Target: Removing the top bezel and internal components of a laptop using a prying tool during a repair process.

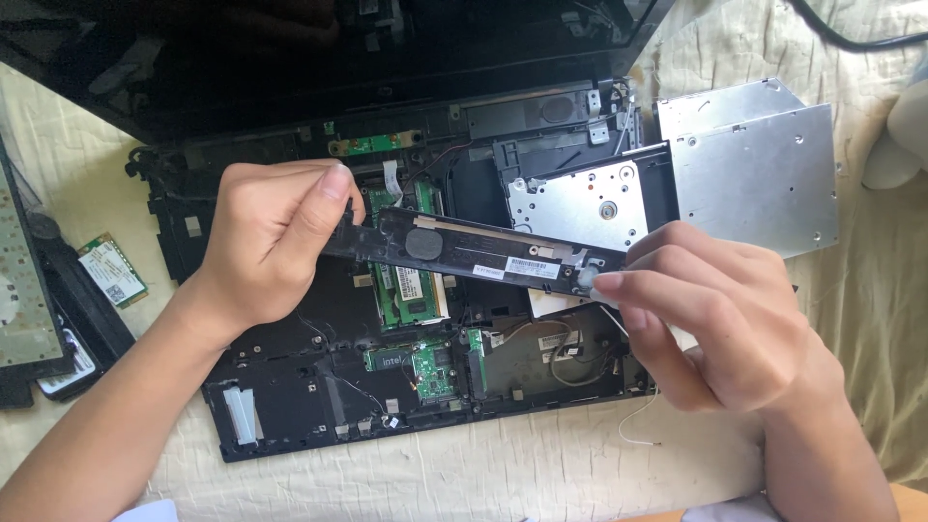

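Item: long black plastic trim strip point(474, 249), held level above opened laptop chassis point(290, 406). Left hand point(266, 242) pinches its left end, fingers curled; right hand point(715, 319) pinches right end. Silver optical drive point(754, 174) alongside, on cream cloth point(483, 474).

white barcode label point(533, 268) on held black strip point(464, 247), dark laptop screen point(290, 58) behind

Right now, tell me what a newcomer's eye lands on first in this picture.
At centre, the left hand and right hand hold a long, narrow black plastic strip with a white label by its two ends. Beneath it lies an opened black laptop base with exposed green circuit boards on the cream cloth. At upper right, a flat silver metal optical drive juts out of the base's side.
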